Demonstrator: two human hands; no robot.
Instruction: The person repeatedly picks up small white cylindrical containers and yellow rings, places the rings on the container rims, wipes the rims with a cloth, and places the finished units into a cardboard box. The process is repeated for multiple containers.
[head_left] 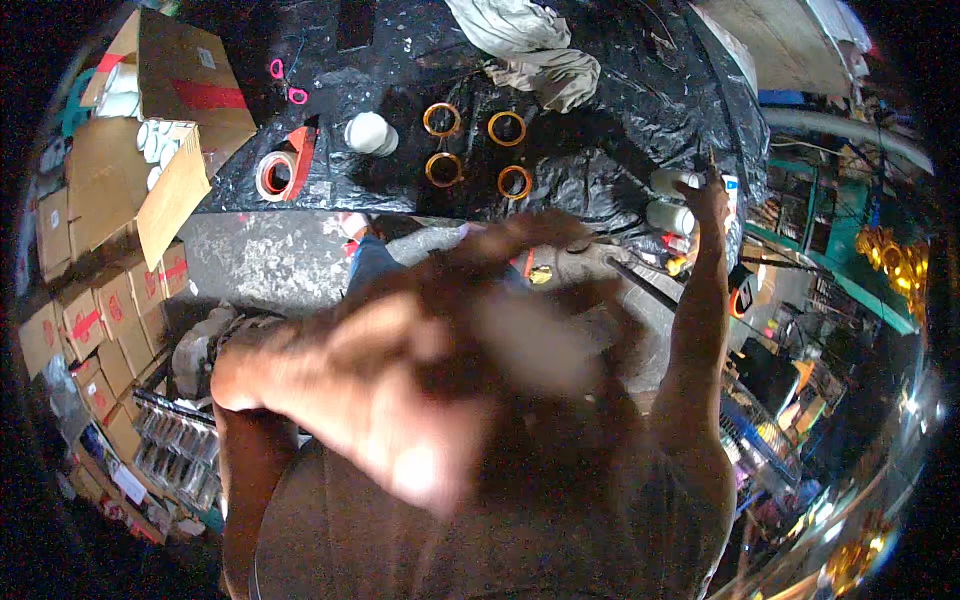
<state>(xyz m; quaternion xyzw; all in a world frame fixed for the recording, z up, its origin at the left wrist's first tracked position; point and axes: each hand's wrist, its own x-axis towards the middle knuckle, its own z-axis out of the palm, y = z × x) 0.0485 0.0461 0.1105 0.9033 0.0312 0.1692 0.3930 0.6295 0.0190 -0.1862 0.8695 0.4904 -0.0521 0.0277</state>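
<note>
Closest to cam, head view: L hand (450, 330), big + badly motion-blurred, skin shiny nr the wrist. Fingers look spread around a pale smear (540, 345), too blurred to ID; can't tell if they're clamped on it. Soft brown shirt (400, 560) below.

R arm stretches fwd to the R end of the work surface; R hand (712, 198) is right by two smooth white cylinders (670, 217) set side by side. Can't tell if its fingers are together or gripping.

Surface = crinkly, glossy black plastic sheet (600, 170). On it, L to R: flat tape roll (277, 176) w/ red strip, pink-handled scissors (288, 82) farther back, rounded white tub (370, 133), four thin amber rings (507, 128) approx 2x2, rumpled grey cloth (540, 60) at the far side.

Far L: open corrugated box (190, 60) w/ white cyl. pcs (155, 140), matte brown cartons (115, 310) stacked below.
</note>
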